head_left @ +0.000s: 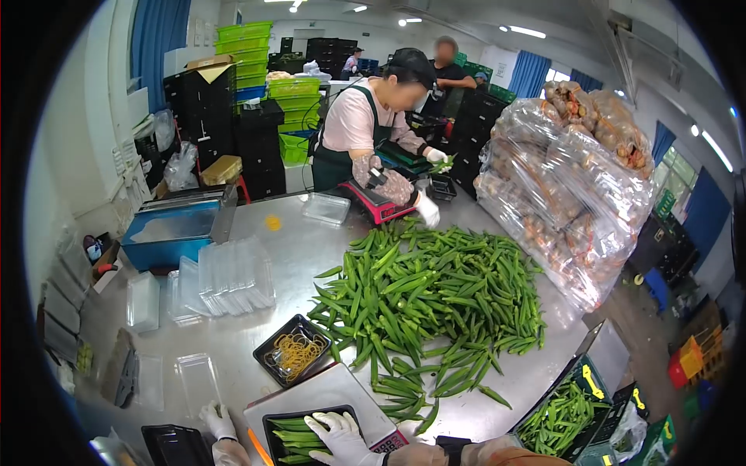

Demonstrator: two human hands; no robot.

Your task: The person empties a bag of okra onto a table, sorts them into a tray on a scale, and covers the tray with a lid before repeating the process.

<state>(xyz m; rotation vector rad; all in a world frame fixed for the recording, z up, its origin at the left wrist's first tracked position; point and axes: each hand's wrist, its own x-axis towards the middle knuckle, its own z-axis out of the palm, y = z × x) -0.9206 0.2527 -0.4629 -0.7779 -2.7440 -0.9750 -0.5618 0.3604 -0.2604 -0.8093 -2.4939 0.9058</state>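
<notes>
My left hand [220, 423], in a white glove, is at the lower edge of a clear plastic lid [199, 382], its fingers closed on that edge. My right hand [342, 441], also gloved, lies with fingers spread over the okra [297, 437] in a black tray [272, 423]. That tray rests on a weighing scale [359, 396] with a keypad at its front corner. Beyond the scale, a black tray of rubber bands [299, 351] sits beside a large heap of okra [435, 295].
Stacked clear lids [237, 276] and a blue box [175, 233] stand at left. An empty black tray [175, 446] is near my left hand. Across the metal table, a co-worker [373, 132] handles okra by a red scale [377, 203]. Plastic-wrapped sacks [559, 194] rise at right, above an okra crate [559, 419].
</notes>
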